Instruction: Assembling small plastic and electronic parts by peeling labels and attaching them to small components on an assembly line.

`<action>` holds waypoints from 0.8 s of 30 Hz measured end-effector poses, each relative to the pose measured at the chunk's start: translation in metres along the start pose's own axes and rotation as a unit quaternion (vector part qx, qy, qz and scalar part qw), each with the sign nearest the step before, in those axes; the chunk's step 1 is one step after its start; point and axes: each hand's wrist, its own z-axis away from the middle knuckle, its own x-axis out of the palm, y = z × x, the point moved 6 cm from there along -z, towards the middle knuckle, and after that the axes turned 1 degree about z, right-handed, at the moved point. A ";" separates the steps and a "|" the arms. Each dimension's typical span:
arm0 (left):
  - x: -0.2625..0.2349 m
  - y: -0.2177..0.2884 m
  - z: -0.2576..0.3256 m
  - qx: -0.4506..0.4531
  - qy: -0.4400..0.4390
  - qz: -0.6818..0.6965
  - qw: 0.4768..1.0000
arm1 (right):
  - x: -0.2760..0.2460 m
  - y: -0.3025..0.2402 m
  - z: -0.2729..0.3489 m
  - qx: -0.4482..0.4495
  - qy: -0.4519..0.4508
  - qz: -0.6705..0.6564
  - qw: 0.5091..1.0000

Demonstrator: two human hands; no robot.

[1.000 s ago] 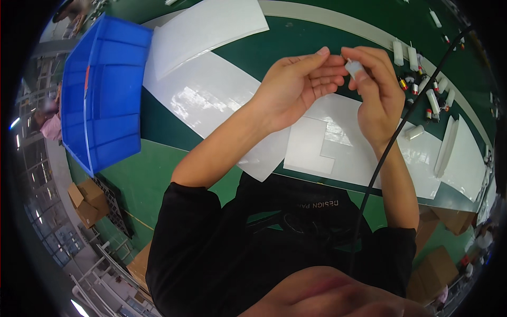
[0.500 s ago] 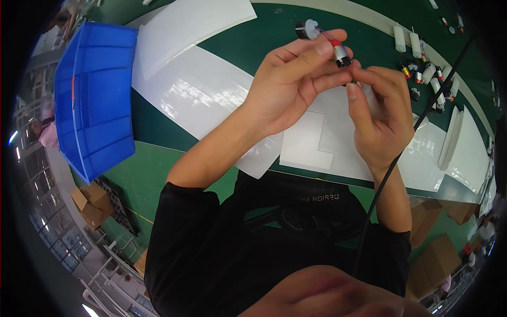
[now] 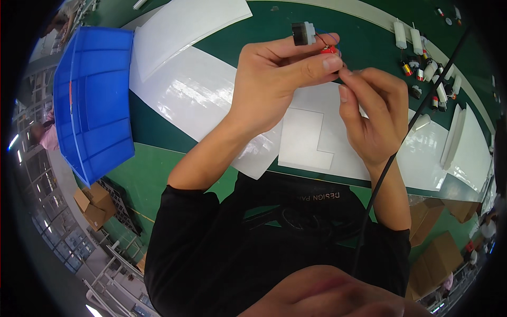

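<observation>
My left hand (image 3: 269, 84) is closed on a small wired battery, its thumb pressing it against the fingers. Only the battery's red end (image 3: 328, 50) shows; the rest is behind the thumb. Thin red and blue wires run from it to a round black part with a translucent whitish cap (image 3: 303, 34), which sticks up above the index finger. My right hand (image 3: 377, 113) has its fingers curled, with the index fingertip meeting the left fingertips. What it holds, if anything, is hidden. A white tube-like piece (image 3: 422, 122) shows just beside the right hand; whether the hand touches it is unclear.
White sheets (image 3: 195, 90) cover part of the green table (image 3: 280, 24). At the right lie several white tubes (image 3: 400, 36) and small wired batteries (image 3: 406, 68). A blue bin (image 3: 95, 100) stands at left. A black cable (image 3: 388, 171) crosses in front of my right wrist. Cardboard boxes (image 3: 435, 264) sit below.
My left hand has turned and its thumb now covers the silver battery body that was in sight. The black part has tipped and come down slightly. The right fingers have shifted a little left.
</observation>
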 end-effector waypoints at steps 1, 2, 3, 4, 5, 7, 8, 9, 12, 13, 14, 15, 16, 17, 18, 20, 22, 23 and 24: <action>-0.001 -0.001 0.000 -0.007 0.000 0.000 1.000 | 0.000 -0.001 0.001 -0.029 -0.006 0.019 0.999; -0.002 -0.001 -0.001 -0.015 0.001 0.000 1.000 | 0.000 0.000 0.001 -0.058 -0.011 0.039 0.997; -0.003 -0.001 -0.001 -0.022 0.001 -0.001 1.000 | 0.000 0.000 0.002 -0.087 -0.017 0.058 0.994; -0.004 -0.002 -0.002 -0.026 -0.002 -0.002 1.000 | 0.001 -0.002 0.003 -0.103 -0.029 0.079 0.991; -0.005 -0.003 -0.002 -0.031 -0.005 -0.003 1.000 | 0.001 -0.003 0.003 -0.118 -0.041 0.100 0.987; -0.007 -0.003 -0.002 -0.034 0.001 -0.008 0.999 | 0.001 -0.005 0.001 -0.113 -0.051 0.112 0.986; -0.008 -0.002 -0.003 -0.034 0.009 -0.011 0.999 | 0.000 -0.006 -0.002 -0.093 -0.050 0.103 0.989; -0.009 -0.002 -0.003 -0.033 0.018 -0.015 0.999 | -0.004 -0.004 -0.003 -0.057 -0.029 0.093 0.994; -0.015 -0.001 -0.005 -0.008 0.029 -0.017 0.999 | -0.013 0.005 -0.001 0.087 0.023 0.043 0.995; -0.019 -0.004 -0.006 -0.026 0.048 -0.008 0.999 | -0.014 0.009 0.005 0.146 0.016 0.028 0.989; -0.021 -0.002 -0.008 -0.043 0.065 -0.001 0.997 | -0.015 0.009 0.015 0.210 -0.037 0.010 0.977; -0.024 -0.002 -0.008 -0.060 0.083 0.007 0.995 | -0.013 0.009 0.027 0.273 -0.089 -0.008 0.958; -0.022 0.002 -0.006 -0.027 0.052 0.041 0.997 | -0.007 0.005 0.038 0.273 -0.122 -0.030 0.954; -0.023 0.002 -0.006 -0.028 0.072 0.014 0.997 | -0.001 -0.001 0.041 0.227 -0.155 -0.007 0.961; -0.025 0.004 -0.007 -0.028 0.093 -0.014 0.995 | 0.007 -0.005 0.042 0.180 -0.187 0.015 0.966; -0.027 0.009 -0.008 -0.021 0.113 -0.052 0.992 | 0.018 -0.013 0.041 0.135 -0.233 0.056 0.962; -0.026 0.018 0.000 -0.016 0.114 -0.062 0.991 | 0.025 -0.015 0.035 0.135 -0.264 0.089 0.951; -0.025 0.024 0.003 -0.010 0.115 -0.068 0.991 | 0.029 -0.011 0.033 0.152 -0.283 0.086 0.943; -0.025 0.030 0.005 0.005 0.123 -0.074 0.990 | 0.033 -0.007 0.031 0.169 -0.302 0.083 0.935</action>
